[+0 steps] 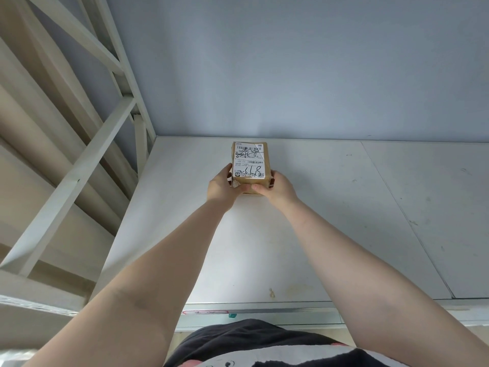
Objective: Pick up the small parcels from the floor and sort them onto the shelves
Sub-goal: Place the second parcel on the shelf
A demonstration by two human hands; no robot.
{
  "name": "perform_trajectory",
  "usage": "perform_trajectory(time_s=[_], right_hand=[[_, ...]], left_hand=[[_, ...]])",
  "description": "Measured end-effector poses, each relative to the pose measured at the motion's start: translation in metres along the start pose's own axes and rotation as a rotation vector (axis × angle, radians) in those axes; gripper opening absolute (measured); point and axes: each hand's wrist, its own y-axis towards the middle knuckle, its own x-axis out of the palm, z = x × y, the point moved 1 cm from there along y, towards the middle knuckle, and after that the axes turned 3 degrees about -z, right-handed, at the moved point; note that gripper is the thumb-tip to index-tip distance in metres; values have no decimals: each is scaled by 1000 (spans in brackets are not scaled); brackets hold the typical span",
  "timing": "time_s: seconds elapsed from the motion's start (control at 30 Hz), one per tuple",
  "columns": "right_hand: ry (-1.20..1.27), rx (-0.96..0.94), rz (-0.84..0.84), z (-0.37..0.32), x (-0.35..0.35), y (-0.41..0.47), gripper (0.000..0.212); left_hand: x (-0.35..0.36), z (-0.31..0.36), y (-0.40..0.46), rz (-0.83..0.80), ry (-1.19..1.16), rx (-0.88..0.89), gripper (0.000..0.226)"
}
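White shelf (pixel 304 234) — both hands, left hand (pixel 221 188) and right hand (pixel 277 188), clasp one parcel (pixel 249 162).

white shipping label (pixel 248 161) on brown parcel (pixel 250 165), barcodes, handwritten "8", small print illegible

A plain pale blue-grey wall (pixel 291 67) stands beyond the hands, unmarked and evenly lit. Left of the hands, white metal frame uprights and diagonal braces (pixel 79 160) rise against beige panelling (pixel 39 123). Nearest the person, below the forearms, a grey metal front rail (pixel 264 312) carries a red-bordered label strip (pixel 205 312) and a small green tag (pixel 232 315).
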Motion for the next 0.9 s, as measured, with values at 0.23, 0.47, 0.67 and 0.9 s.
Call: perform_trajectory(time_s=[0.23, 0.47, 0.67, 0.9], right_hand=[[-25, 20, -7, 0, 0, 0, 71], [-29, 34, -12, -1, -1, -1, 68], [-13, 33, -13, -2, -1, -3, 61], [32, 47, -42, -3, -3, -3, 63]], left_hand=[[0, 0, 0, 10, 6, -43, 88], [-1, 0, -1, 26, 27, -31, 82], [1, 1, -2, 25, 17, 13, 58], [2, 3, -1, 16, 4, 22, 55]])
